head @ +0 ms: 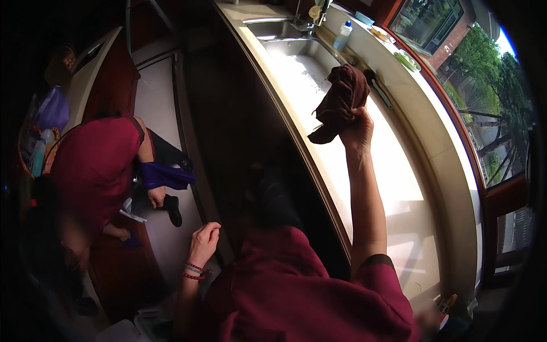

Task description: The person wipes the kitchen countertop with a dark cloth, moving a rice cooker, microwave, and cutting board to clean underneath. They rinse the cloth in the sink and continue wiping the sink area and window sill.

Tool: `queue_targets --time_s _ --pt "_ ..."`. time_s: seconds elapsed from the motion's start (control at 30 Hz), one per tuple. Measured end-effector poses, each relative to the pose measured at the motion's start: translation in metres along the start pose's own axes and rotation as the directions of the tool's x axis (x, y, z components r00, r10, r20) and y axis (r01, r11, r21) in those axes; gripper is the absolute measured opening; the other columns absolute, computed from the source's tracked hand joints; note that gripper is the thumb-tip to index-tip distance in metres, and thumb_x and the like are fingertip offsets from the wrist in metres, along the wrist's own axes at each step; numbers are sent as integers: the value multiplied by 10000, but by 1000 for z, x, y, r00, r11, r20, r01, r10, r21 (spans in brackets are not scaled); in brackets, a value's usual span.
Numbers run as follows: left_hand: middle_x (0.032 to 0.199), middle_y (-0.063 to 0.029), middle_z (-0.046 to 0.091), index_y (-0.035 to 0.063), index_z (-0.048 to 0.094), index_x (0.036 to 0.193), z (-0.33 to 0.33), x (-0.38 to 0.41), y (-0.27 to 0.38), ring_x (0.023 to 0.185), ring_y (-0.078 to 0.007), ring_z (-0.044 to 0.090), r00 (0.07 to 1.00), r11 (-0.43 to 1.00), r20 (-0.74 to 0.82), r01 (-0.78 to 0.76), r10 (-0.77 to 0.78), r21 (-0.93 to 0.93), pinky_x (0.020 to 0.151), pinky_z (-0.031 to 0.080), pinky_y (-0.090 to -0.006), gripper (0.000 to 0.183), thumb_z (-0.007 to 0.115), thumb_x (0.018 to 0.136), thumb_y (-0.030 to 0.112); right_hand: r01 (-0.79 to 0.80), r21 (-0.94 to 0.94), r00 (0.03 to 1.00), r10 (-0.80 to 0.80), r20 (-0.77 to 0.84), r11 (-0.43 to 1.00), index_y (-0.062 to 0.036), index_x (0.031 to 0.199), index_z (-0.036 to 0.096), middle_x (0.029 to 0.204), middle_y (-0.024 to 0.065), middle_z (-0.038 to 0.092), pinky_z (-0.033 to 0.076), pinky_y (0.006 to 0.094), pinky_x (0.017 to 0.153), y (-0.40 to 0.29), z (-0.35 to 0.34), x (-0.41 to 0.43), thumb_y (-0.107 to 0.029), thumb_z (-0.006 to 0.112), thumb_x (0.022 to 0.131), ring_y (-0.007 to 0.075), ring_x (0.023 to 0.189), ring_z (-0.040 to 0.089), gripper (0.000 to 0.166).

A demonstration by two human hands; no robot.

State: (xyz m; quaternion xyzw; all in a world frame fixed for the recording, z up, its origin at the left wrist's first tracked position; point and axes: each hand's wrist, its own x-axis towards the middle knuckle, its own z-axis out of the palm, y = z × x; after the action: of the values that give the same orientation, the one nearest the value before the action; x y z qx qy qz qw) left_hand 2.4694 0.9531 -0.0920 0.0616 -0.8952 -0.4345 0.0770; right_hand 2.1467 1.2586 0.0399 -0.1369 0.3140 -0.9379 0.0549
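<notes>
My right hand (359,126) grips a bunched dark brown cloth (345,96), held over the sunlit countertop (324,166) near the sink. The cloth's lower end hangs down on the left of the hand. Bent at the wrist, my left hand (205,241) is at the left of my body with its fingers curled, and no object shows in it; a beaded bracelet (194,271) circles the wrist. Beyond the cloth lies the steel double sink (299,47) with its faucet (311,29).
A clear bottle with a blue cap (342,36) stands behind the sink. Small dishes (408,60) line the window ledge. A long-handled tool (381,93) lies by the backsplash. At the left, a co-worker (98,162) bends down beside a red-brown cabinet, a purple cloth (166,175) at one arm.
</notes>
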Motion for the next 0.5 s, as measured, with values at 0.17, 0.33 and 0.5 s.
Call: queue_targets --time_s 0.17,0.33,0.5 --pt "767 -124 655 23 600 935 -22 84 -45 720 -260 659 996 992 -3 91 -91 91 620 509 -339 97 532 873 55 132 -64 979 -120 165 989 -89 1380 346 1321 158 456 409 459 1013 22 -14 146 30 419 691 322 1186 482 703" --pt "785 -129 659 30 606 947 -3 241 -79 722 -277 657 995 995 4 95 -95 30 624 513 -361 100 553 864 52 14 -108 991 0 132 994 -145 1386 329 1312 100 457 441 396 964 92 -118 309 30 429 696 266 1154 498 719" --pt "815 -146 655 35 605 961 8 360 -113 736 -309 648 970 987 180 154 -161 52 629 516 -361 118 566 850 22 -701 -689 693 -52 -719 185 -85 1342 422 1044 139 623 465 317 832 210 -337 374 23 458 738 268 945 603 614"
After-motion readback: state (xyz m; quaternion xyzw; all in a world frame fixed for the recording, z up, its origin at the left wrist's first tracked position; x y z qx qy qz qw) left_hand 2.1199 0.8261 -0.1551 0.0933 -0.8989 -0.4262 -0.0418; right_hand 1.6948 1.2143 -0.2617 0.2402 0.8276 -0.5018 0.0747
